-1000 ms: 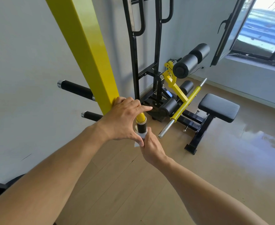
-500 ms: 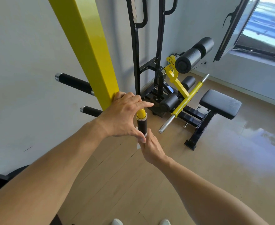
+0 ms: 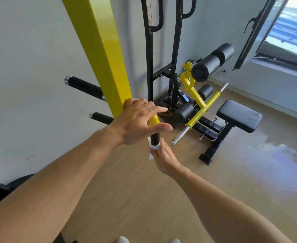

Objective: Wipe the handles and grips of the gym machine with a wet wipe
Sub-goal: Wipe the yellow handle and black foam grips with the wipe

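My left hand [image 3: 137,120] rests open against the yellow post [image 3: 102,55], fingers straight. Just below it, my right hand [image 3: 163,155] pinches a white wipe [image 3: 154,146] around the lower end of the black grip [image 3: 154,137].

Under you runs a light wood-plank floor [image 3: 188,199], glossy with reflected daylight toward the right. A plain white wall [image 3: 30,67] fills your left side. At upper right, a dark-framed window [image 3: 282,30] stands swung open. The white toes of your shoes [image 3: 123,240] peek in at the bottom edge.
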Demonstrator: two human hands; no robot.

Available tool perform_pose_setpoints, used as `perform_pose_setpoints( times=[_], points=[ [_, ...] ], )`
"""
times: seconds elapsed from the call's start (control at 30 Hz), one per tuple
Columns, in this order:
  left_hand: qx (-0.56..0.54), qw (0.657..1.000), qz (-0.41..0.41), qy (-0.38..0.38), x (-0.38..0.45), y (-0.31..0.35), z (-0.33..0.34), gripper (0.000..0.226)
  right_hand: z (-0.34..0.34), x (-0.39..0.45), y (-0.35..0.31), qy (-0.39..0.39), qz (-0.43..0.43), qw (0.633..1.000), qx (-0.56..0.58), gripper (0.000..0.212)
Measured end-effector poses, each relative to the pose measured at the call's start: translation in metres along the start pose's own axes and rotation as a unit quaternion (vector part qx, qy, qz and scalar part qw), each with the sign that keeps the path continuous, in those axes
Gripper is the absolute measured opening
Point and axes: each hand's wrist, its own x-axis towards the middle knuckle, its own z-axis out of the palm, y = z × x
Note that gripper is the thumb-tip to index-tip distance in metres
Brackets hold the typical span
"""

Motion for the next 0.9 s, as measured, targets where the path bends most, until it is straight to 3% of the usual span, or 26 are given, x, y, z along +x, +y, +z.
perform_pose_setpoints(
  times=[0.07, 0.2, 0.27, 0.3, 0.4, 0.53, 0.6, 0.67, 0.73, 0.83, 0.9],
  points=[
    [-0.019, 1.000, -0.004, 0.001, 0.001, 0.003, 0.000, 0.107, -0.004, -0.002, 0.000, 0.011, -0.002, 1.000, 0.014, 0.021],
    [-0.042, 0.999, -0.012, 0.008, 0.002, 0.005, 0.002, 0.106, -0.033, 0.005, -0.048, 0.107, -0.161, 0.976, 0.097, 0.005],
    [-0.043, 0.999, -0.019, 0.014, 0.001, 0.007, 0.002, 0.107, -0.042, 0.012, -0.059, 0.120, -0.184, 0.971, 0.094, 0.012],
    [-0.042, 0.999, -0.023, 0.016, 0.001, 0.008, 0.003, 0.108, -0.041, 0.012, -0.059, 0.109, -0.176, 0.973, 0.101, 0.004],
    [-0.034, 0.999, -0.032, 0.020, 0.000, 0.007, 0.003, 0.104, -0.026, 0.005, -0.038, 0.087, -0.117, 0.986, 0.087, 0.028],
    [-0.028, 0.999, -0.039, 0.025, -0.001, 0.005, 0.003, 0.100, 0.002, -0.010, -0.007, -0.004, 0.030, 0.999, 0.033, 0.021],
    [-0.022, 0.999, -0.038, 0.026, -0.003, 0.005, 0.004, 0.099, 0.002, -0.012, -0.010, 0.017, 0.009, 0.999, 0.039, 0.020],
    [-0.021, 0.999, -0.036, 0.026, -0.005, 0.006, 0.005, 0.099, -0.007, -0.012, -0.029, 0.077, -0.068, 0.991, 0.083, 0.020],
    [-0.020, 0.999, -0.032, 0.035, -0.007, 0.006, 0.006, 0.099, -0.017, -0.006, -0.050, 0.117, -0.116, 0.978, 0.129, 0.030],
    [-0.036, 0.998, -0.032, 0.050, -0.007, 0.005, 0.008, 0.100, -0.014, -0.005, -0.048, 0.108, -0.110, 0.981, 0.114, 0.031],
    [-0.049, 0.996, -0.038, 0.060, -0.005, 0.005, 0.009, 0.100, -0.006, -0.010, -0.028, 0.047, -0.051, 0.996, 0.058, 0.024]
  ],
)
